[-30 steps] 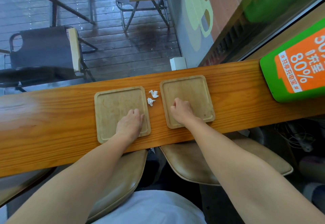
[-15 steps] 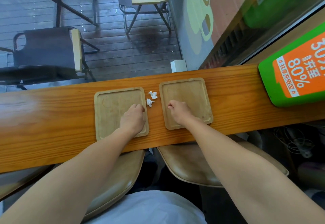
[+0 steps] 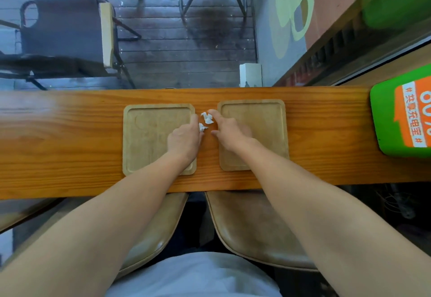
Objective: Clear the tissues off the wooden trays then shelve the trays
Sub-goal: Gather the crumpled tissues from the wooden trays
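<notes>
Two square wooden trays lie side by side on the wooden counter: the left tray (image 3: 144,138) and the right tray (image 3: 268,128). Two small crumpled white tissues sit on the counter in the gap between them, the far tissue (image 3: 207,118) and the near tissue (image 3: 202,127). My left hand (image 3: 185,138) rests over the left tray's right edge, fingertips touching the near tissue. My right hand (image 3: 229,133) lies over the right tray's left edge, fingers spread, index finger reaching beside the far tissue. Neither hand holds anything.
The narrow wooden counter (image 3: 70,138) runs left to right along a window. A green and orange box (image 3: 403,119) stands at its right end. Two tan seat shells (image 3: 254,226) sit under the near edge. A small white block (image 3: 250,75) stands behind the counter.
Both hands have moved forward from the trays' near parts to the gap between them and opened their fingers beside the tissues. The trays and tissues stay in place.
</notes>
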Available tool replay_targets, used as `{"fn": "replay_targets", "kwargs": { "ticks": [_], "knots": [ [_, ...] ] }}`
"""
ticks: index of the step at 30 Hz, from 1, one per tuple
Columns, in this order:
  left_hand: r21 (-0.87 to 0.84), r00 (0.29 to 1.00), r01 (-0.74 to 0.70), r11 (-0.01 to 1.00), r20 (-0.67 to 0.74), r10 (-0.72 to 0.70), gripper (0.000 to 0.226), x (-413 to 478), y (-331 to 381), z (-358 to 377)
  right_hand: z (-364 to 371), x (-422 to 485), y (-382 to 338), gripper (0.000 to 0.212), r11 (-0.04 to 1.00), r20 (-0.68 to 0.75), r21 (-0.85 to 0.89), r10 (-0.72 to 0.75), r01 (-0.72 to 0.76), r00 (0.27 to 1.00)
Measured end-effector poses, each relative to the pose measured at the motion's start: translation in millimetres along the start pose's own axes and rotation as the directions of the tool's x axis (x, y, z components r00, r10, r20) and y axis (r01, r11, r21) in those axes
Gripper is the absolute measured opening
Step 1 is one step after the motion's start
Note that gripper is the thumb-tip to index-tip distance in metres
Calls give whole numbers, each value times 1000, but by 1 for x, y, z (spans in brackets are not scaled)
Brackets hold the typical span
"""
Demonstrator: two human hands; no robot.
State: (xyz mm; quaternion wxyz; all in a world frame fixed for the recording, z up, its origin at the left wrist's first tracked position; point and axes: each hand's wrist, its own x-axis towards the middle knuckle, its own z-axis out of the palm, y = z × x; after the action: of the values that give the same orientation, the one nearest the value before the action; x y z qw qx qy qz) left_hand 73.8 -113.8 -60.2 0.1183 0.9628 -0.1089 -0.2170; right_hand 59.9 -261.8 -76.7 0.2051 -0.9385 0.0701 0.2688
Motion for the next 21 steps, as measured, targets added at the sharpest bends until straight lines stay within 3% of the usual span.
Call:
{"fn": "replay_targets", "kwargs": {
  "ticks": [6,16,21],
  "knots": [
    [60,1000,20,998,18,-21,29,9,2,9,-5,18,-5,40,997,82,-44,-53,57,995],
    [42,1000,-23,999,2,23,25,4,1,11,-13,5,-9,5,978,4,-156,-139,137,990],
    [-33,999,22,999,33,-21,22,1,3,-3,-28,-10,-18,22,1000,40,11,-2,1,999]
  ]
}}
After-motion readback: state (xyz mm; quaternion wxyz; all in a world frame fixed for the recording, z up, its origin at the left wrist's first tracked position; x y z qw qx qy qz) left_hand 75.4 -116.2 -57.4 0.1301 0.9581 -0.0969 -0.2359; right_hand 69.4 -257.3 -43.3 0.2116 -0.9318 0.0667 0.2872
